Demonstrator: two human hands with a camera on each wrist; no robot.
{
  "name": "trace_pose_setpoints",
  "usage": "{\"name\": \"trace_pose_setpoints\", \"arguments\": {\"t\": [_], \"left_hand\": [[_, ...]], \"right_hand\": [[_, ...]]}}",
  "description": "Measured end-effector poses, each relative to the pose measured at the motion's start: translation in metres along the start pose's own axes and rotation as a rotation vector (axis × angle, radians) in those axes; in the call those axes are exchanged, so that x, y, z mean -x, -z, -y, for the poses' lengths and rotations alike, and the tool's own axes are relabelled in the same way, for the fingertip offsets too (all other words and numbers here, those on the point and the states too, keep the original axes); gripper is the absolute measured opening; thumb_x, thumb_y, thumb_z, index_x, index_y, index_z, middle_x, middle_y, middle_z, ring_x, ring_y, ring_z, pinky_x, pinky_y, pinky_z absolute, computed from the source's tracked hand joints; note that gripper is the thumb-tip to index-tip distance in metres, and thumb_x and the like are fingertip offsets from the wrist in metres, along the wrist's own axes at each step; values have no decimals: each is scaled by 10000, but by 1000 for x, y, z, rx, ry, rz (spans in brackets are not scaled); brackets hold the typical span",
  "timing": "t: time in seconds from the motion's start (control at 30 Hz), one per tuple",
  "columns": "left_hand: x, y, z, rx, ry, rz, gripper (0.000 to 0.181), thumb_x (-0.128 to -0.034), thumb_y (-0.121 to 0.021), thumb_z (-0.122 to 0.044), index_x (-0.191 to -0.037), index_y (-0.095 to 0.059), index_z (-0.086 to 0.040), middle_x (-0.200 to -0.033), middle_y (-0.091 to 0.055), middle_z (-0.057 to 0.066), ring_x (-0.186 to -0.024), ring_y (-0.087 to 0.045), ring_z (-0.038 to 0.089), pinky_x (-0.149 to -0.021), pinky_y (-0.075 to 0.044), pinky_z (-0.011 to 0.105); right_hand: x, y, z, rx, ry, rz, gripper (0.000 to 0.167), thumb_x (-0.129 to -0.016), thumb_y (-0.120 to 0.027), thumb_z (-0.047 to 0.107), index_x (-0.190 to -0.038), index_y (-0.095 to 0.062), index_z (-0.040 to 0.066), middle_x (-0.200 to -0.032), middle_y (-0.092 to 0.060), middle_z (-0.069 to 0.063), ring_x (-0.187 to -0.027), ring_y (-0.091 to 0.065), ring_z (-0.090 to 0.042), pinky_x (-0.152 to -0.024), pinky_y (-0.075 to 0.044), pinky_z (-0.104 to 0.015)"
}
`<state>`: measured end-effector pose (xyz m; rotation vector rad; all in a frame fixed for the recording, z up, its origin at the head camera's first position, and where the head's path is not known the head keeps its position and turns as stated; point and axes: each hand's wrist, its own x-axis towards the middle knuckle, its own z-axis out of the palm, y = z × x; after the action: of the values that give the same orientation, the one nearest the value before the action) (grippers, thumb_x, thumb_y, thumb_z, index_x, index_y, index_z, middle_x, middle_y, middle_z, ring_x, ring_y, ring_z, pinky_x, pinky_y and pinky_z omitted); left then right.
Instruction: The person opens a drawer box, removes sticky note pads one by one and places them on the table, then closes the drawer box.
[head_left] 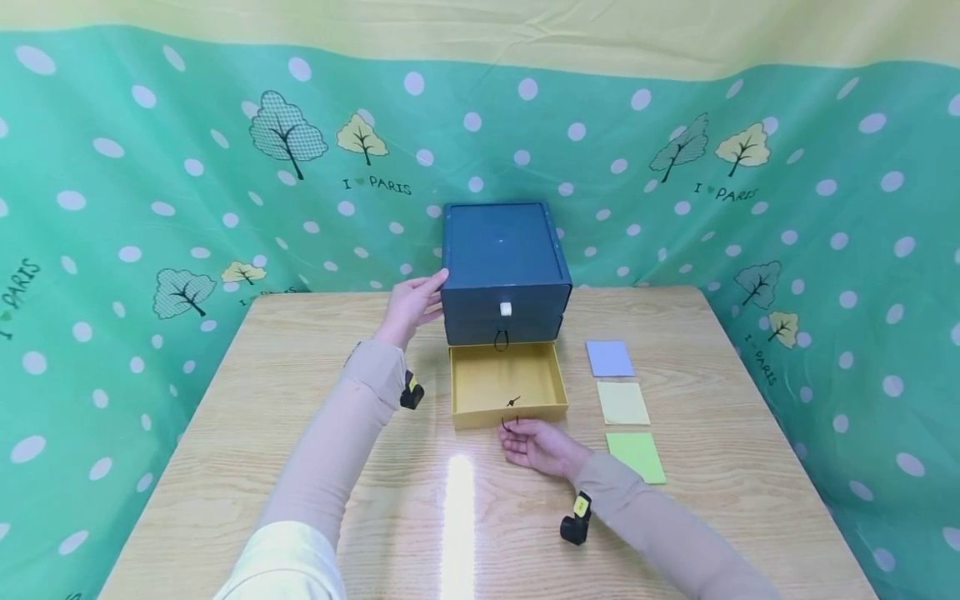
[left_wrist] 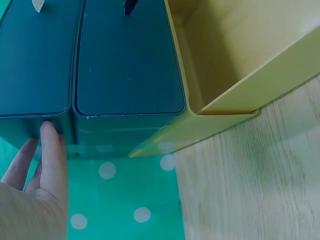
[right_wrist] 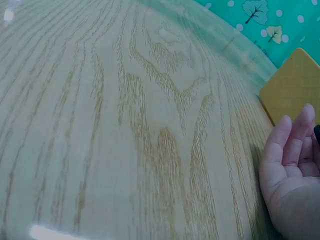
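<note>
A dark blue drawer cabinet (head_left: 501, 246) stands at the back of the table. Its lowest drawer, a yellow one (head_left: 480, 419), is pulled out and shows a bare floor. My left hand (head_left: 408, 308) rests against the cabinet's left side, and in the left wrist view its fingers (left_wrist: 51, 150) lie straight along that wall. At the yellow drawer's front, my right hand (head_left: 543, 448) pinches the black loop pull (head_left: 504, 423) with curled fingers. In the right wrist view, that hand (right_wrist: 295, 185) is cut off by the frame edge beside the drawer front (right_wrist: 295, 85).
Blue (head_left: 610, 358), pale yellow (head_left: 623, 403) and green (head_left: 636, 457) sticky-note pads lie in a column right of the drawer. The upper drawers have a white knob (head_left: 506, 309) and a black loop (head_left: 501, 339). A green dotted curtain (head_left: 375, 208) hangs behind the wooden table (head_left: 300, 375).
</note>
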<state>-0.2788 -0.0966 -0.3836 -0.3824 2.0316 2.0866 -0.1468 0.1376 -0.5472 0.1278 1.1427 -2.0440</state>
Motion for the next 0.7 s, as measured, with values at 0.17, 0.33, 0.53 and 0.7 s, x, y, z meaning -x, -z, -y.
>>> {"name": "trace_pose_setpoints", "arguments": {"t": [0.17,0.33,0.53,0.7], "left_hand": [[0,1,1,0,1,7,588,-889,-650,-377,-1345,-510,-33,-1366,-514,114,-1215,-532,270,-988,-505,366],[-1,1,1,0,3,5,600,-885,-656,-381,-1348,-505,-32,-1377,-505,113,-1223,-528,267,-992,-502,367],[-1,0,1,0,3,-4,599,-877,-665,-388,-1340,-518,-38,-1364,-522,108,-1210,-543,257,-977,-513,358],[0,0,0,0,5,-2,599,-879,-663,-384,-1344,-514,-38,-1362,-523,107,-1211,-540,256,-982,-510,360]], "right_hand": [[-3,-2,-1,-1,17,-20,182,-999,-392,85,-1048,-568,79,-940,-629,19,-888,-583,-84,-898,-514,-247],[-5,-3,-1,-12,24,-28,189,-999,-393,86,-1028,-580,91,-925,-627,24,-875,-574,-84,-889,-509,-245],[-5,-4,-1,-41,45,-17,179,-1005,-399,94,-1057,-570,87,-947,-612,26,-880,-565,-75,-896,-504,-231],[-4,-4,-2,-77,72,-23,193,-1010,-392,93,-1092,-566,72,-985,-618,22,-903,-567,-77,-914,-502,-227]]}}
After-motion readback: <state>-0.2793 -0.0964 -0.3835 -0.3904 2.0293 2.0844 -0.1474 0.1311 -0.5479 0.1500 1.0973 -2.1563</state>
